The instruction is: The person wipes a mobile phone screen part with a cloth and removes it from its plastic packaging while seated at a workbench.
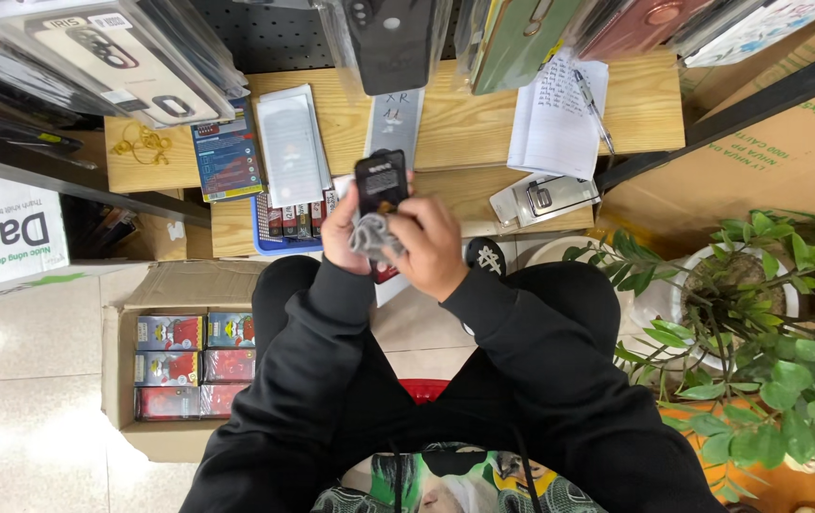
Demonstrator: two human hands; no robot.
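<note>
Both my hands are raised over my lap, in black sleeves. My left hand (345, 233) holds a black phone (381, 180) upright from the left side. My right hand (434, 249) grips a crumpled grey cloth (374, 237) pressed against the phone's lower part. The bottom of the phone is hidden behind the cloth and my fingers.
A low wooden table (455, 123) carries flat packaged items (291, 142), a notepad with a pen (559, 114) and a stapler-like metal tool (542, 198). An open cardboard box of small boxes (193, 366) sits on the floor at left. A potted plant (759, 313) stands at right. Phone cases hang above.
</note>
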